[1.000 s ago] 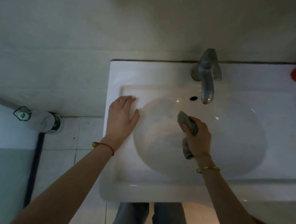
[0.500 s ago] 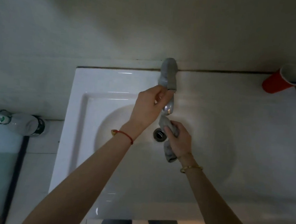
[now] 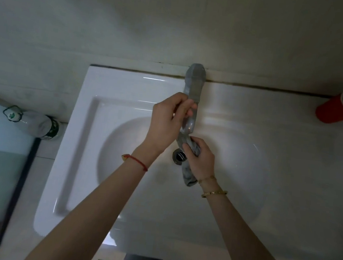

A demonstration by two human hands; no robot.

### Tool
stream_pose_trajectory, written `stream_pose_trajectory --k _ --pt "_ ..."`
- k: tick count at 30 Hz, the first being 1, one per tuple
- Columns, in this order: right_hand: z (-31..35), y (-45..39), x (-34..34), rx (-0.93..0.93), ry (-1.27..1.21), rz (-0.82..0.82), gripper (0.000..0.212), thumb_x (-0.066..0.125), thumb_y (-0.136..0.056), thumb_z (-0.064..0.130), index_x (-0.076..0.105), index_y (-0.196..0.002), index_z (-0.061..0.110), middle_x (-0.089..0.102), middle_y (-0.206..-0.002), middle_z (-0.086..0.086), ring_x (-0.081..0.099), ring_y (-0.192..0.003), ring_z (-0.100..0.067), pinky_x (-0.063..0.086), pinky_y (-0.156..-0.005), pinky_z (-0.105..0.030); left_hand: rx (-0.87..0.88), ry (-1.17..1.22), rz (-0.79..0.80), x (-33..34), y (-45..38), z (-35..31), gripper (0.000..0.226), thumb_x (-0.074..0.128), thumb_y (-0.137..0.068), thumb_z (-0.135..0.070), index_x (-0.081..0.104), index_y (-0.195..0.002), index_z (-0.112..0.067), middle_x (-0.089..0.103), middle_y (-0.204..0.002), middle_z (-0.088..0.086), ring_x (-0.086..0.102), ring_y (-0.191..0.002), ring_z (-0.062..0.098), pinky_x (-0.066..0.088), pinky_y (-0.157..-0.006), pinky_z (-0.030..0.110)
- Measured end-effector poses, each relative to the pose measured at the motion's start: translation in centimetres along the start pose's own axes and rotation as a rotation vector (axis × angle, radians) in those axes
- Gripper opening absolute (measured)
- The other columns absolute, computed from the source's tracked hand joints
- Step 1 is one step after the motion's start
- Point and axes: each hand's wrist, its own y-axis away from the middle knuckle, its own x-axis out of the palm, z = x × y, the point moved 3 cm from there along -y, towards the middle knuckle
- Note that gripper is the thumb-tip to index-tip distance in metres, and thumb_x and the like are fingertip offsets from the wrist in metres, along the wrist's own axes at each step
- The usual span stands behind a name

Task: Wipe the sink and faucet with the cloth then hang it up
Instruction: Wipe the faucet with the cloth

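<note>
Wiping the faucet (image 3: 193,94) over the sink (image 3: 115,94)
Left hand (image 3: 167,123) curled round the spout; right hand (image 3: 200,158) gripping the grey cloth (image 3: 187,174) just beneath its tip, above the drain (image 3: 178,156)

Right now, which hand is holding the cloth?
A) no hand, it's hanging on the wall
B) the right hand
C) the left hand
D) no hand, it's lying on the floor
B: the right hand curls round the gray cloth just under the faucet tip, while the left hand is up at the spout.
</note>
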Motion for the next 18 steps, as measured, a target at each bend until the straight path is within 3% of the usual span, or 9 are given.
stream_pose_trajectory --k 2,5,9,14,16,18 --pt "0.2 -0.2 0.0 -0.004 -0.018 -0.008 0.032 0.068 -0.089 0.025 0.064 -0.118 0.012 0.068 -0.109 -0.001 0.061 -0.096 -0.009 0.042 -0.080 -0.001 0.016 0.003 0.002 -0.1 -0.3 -0.1 0.022 0.051 -0.102 -0.014 0.068 -0.088 -0.009 0.061 -0.070 -0.011 0.060 -0.069 0.004 0.049 -0.069 0.019" --pt "0.3 -0.4 0.2 -0.009 -0.045 -0.012 0.031 0.068 -0.088 0.026 0.065 -0.117 0.013 0.069 -0.109 -0.002 0.063 -0.100 -0.012 0.049 -0.088 -0.018 0.032 0.025 0.002 -0.2 -0.3 -0.1 0.022 0.051 -0.102 -0.013 0.068 -0.089 -0.006 0.061 -0.070 -0.013 0.059 -0.069 0.001 0.049 -0.069 0.016" --pt "0.6 -0.6 0.6 -0.012 -0.043 -0.010 0.028 0.068 -0.088 0.024 0.065 -0.115 0.014 0.069 -0.108 -0.002 0.063 -0.099 -0.013 0.046 -0.084 -0.012 0.011 0.031 -0.013 0.0 -0.5 -0.3 0.023 0.051 -0.102 -0.012 0.068 -0.090 -0.001 0.061 -0.070 -0.016 0.059 -0.068 -0.003 0.045 -0.069 0.011" --pt "0.9 -0.8 0.8 -0.027 -0.048 -0.016 0.022 0.067 -0.089 0.030 0.065 -0.106 0.015 0.069 -0.099 -0.001 0.064 -0.094 -0.014 0.052 -0.084 -0.026 0.055 0.010 -0.018 -0.2 -0.9 -0.6 0.021 0.052 -0.101 -0.013 0.068 -0.089 -0.006 0.062 -0.071 -0.014 0.060 -0.067 0.001 0.045 -0.066 0.012" --pt "1.0 -0.6 0.8 -0.042 -0.066 -0.015 0.017 0.066 -0.090 0.032 0.064 -0.100 0.019 0.068 -0.092 0.004 0.064 -0.090 -0.011 0.051 -0.081 -0.024 0.053 -0.001 -0.080 -0.2 0.0 -0.1 0.020 0.053 -0.100 -0.015 0.066 -0.087 -0.008 0.064 -0.073 -0.004 0.060 -0.067 0.011 0.047 -0.061 0.022" --pt "1.1 -0.5 0.8 -0.048 -0.080 -0.010 0.016 0.067 -0.090 0.031 0.062 -0.101 0.020 0.065 -0.089 0.008 0.062 -0.087 -0.008 0.047 -0.077 -0.017 -0.028 -0.030 -0.246 -0.2 1.7 1.8 0.017 0.052 -0.099 -0.017 0.062 -0.089 -0.009 0.064 -0.077 0.000 0.058 -0.067 0.017 0.048 -0.061 0.028"
